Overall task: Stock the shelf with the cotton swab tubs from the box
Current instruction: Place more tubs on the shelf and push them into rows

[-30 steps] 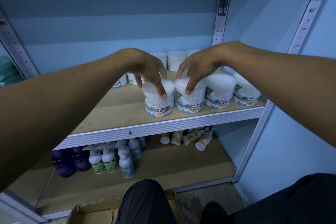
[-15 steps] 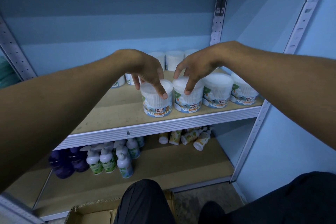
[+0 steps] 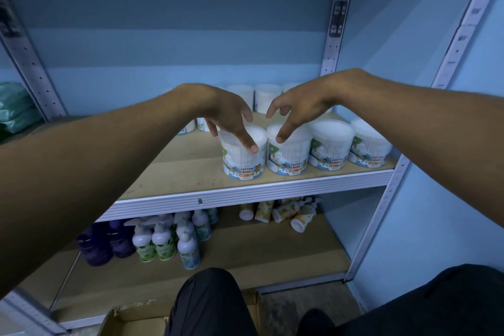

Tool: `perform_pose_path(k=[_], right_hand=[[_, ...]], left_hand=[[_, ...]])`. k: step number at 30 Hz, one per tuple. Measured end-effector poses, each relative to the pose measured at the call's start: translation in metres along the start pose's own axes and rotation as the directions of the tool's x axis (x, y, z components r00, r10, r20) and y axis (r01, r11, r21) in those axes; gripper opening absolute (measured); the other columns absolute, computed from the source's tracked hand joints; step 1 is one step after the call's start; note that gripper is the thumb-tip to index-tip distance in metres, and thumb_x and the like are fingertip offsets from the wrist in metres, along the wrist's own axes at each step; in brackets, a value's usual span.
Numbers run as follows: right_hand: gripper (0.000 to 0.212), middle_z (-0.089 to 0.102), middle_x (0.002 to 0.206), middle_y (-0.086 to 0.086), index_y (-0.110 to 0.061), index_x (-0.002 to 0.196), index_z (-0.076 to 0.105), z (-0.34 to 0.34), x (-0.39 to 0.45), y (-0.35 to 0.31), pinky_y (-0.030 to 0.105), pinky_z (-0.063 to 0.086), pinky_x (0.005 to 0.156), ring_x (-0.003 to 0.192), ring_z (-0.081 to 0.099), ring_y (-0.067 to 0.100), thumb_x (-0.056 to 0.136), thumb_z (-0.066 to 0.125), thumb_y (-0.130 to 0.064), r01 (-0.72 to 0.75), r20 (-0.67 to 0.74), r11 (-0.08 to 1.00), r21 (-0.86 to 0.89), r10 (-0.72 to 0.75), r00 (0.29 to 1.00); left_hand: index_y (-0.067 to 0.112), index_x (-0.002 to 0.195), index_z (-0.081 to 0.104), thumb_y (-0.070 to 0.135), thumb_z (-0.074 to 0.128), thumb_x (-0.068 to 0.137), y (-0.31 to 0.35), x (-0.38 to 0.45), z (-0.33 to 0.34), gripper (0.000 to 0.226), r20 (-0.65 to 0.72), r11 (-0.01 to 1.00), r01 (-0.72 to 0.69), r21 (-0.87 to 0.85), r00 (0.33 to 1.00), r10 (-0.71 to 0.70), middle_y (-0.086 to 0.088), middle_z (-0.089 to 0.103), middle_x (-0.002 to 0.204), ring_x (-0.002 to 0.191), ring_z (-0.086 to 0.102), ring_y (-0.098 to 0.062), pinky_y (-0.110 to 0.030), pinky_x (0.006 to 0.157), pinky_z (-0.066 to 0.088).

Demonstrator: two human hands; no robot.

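Note:
Several white cotton swab tubs stand in a row at the front of the middle shelf (image 3: 177, 169). My left hand (image 3: 226, 114) hovers over the leftmost tub (image 3: 244, 166), fingers spread, thumb in front of its upper rim. My right hand (image 3: 300, 106) is spread over the second tub (image 3: 289, 161), thumb tip at its lid. Neither hand closes around a tub. Two more tubs (image 3: 330, 150) stand to the right, up to the shelf's end. More tubs (image 3: 266, 95) stand at the back, partly hidden by my hands. The cardboard box (image 3: 131, 322) lies open on the floor at the bottom edge.
The lower shelf holds purple bottles (image 3: 101, 245), white pump bottles (image 3: 163, 240) and several toppled small bottles (image 3: 286, 213). Metal uprights (image 3: 336, 22) frame the shelf, with a blue wall to the right. The left half of the middle shelf is bare board. My dark-clad knees (image 3: 210, 303) are below.
Both hands have lifted slightly and their fingers have spread off the two front tubs' lids. The tubs stay in place on the shelf.

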State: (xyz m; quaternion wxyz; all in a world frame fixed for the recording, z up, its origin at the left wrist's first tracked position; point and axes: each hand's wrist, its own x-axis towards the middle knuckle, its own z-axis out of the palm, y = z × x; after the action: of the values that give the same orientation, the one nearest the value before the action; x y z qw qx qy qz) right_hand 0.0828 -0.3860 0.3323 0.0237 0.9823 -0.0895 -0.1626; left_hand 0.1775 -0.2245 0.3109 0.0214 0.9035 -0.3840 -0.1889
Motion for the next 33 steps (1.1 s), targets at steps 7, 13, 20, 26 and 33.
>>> perform_pose_path(k=[7,13,20,26,33], right_hand=[[0.069,0.041,0.152,-0.006,-0.039,0.145,0.042,-0.005,0.008,-0.021,0.038,0.033,0.112,0.137,0.042,0.020,0.084,0.065,-0.064,0.022,-0.089,0.999,-0.030,-0.024,0.996],[0.075,0.043,0.152,-0.005,-0.038,0.144,0.042,-0.003,0.036,-0.041,0.042,0.038,0.109,0.136,0.043,0.024,0.080,0.059,-0.074,0.025,-0.216,1.000,-0.016,-0.027,0.976],[0.075,0.044,0.149,0.000,-0.033,0.149,0.036,0.003,0.083,-0.062,0.036,0.037,0.098,0.134,0.042,0.024,0.086,0.059,-0.067,0.068,-0.303,0.995,0.079,-0.041,0.952],[0.079,0.043,0.148,0.002,-0.034,0.149,0.035,-0.005,0.134,-0.078,0.041,0.043,0.103,0.129,0.048,0.027,0.083,0.061,-0.067,0.071,-0.329,0.989,0.129,-0.025,0.944],[0.082,0.038,0.153,0.003,-0.035,0.151,0.032,-0.025,0.183,-0.089,0.044,0.040,0.106,0.135,0.044,0.027,0.082,0.059,-0.070,0.072,-0.334,0.994,0.088,-0.038,0.942]], left_hand=[[0.028,0.147,0.043,0.059,0.081,0.068,-0.023,-0.020,-0.008,0.093,-0.073,0.995,0.012,0.102,0.997,-0.004,0.005,0.052,0.140,0.078,0.067,-0.013,-0.029,0.085,0.057],[0.032,0.143,0.046,0.059,0.083,0.065,-0.060,-0.026,-0.006,0.090,-0.139,0.981,0.081,0.176,0.989,-0.057,0.010,0.055,0.138,0.112,0.064,-0.025,-0.033,0.099,0.049],[0.033,0.145,0.042,0.054,0.078,0.075,-0.116,-0.012,0.000,0.082,-0.260,0.967,0.160,0.196,0.960,-0.106,0.008,0.047,0.147,0.135,0.044,-0.019,-0.036,0.110,0.038],[0.039,0.107,0.050,0.073,0.070,0.049,-0.157,0.019,-0.011,0.070,-0.278,0.957,0.191,0.219,0.952,-0.126,0.003,0.057,0.122,0.103,0.056,-0.024,-0.045,0.093,0.052],[0.031,0.138,0.047,0.067,0.076,0.060,-0.180,0.053,-0.025,0.091,-0.288,0.954,0.197,0.224,0.949,-0.128,0.002,0.052,0.134,0.117,0.055,-0.024,-0.044,0.098,0.049]])
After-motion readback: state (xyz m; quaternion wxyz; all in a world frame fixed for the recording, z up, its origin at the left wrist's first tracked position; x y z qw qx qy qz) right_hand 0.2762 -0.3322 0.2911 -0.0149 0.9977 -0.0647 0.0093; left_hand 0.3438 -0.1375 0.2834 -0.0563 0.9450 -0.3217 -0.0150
